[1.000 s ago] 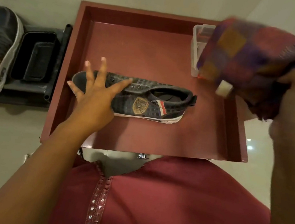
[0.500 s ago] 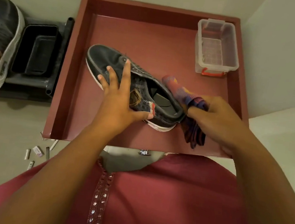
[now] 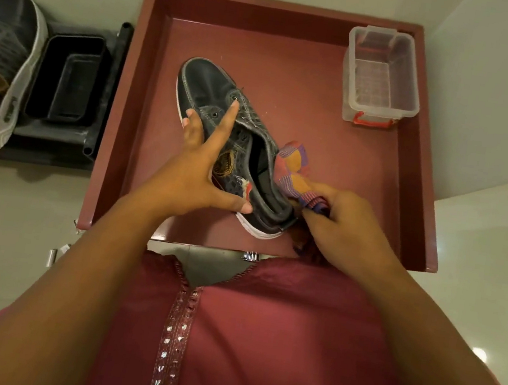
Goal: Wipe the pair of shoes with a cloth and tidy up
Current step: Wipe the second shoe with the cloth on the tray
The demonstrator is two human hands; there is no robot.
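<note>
left hand (image 3: 199, 168) splayed, gripping; right hand (image 3: 336, 223) curled, pinching.

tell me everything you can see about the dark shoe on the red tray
The dark shoe is a low sneaker with a grey-black upper, metal eyelets, no laces visible, a white sole edge and a gold emblem on its side. It lies diagonally on the red tray, toe away from the person. The left hand holds its side; the right hand presses a patterned cloth against its collar.
</note>
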